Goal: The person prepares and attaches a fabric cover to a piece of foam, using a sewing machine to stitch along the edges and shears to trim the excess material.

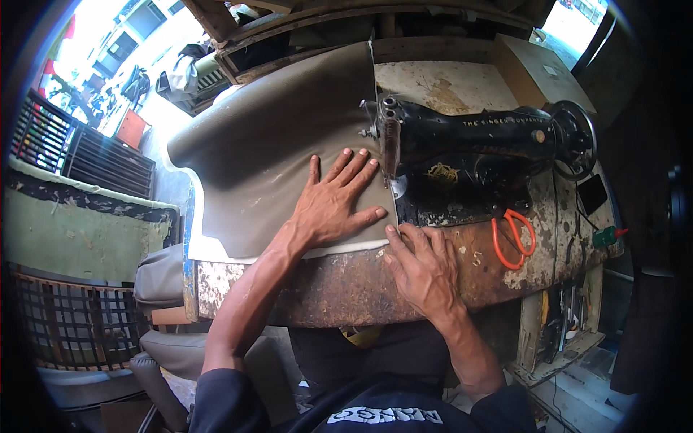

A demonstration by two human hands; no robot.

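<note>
A large sheet of brown-grey upholstery material (267, 144) with a white backing edge lies across the left of the worktable (325, 292). Its right edge runs under the needle end of a black sewing machine (469, 141). My left hand (336, 195) rests flat on the sheet, fingers spread, just left of the needle. At the sheet's near right corner is my right hand (426, 267), its fingers lying over the tabletop and the fingertips by the material's edge. Whether they pinch that edge is hard to see, but the fingers look stretched out.
Scissors with orange handles (514, 242) lie right of my right hand. A green-capped bottle (608, 237) and a dark flat object (592, 193) are at the table's right end. A cardboard box (538, 72) stands behind the machine. Grey padded pieces (162, 278) sit left of the table.
</note>
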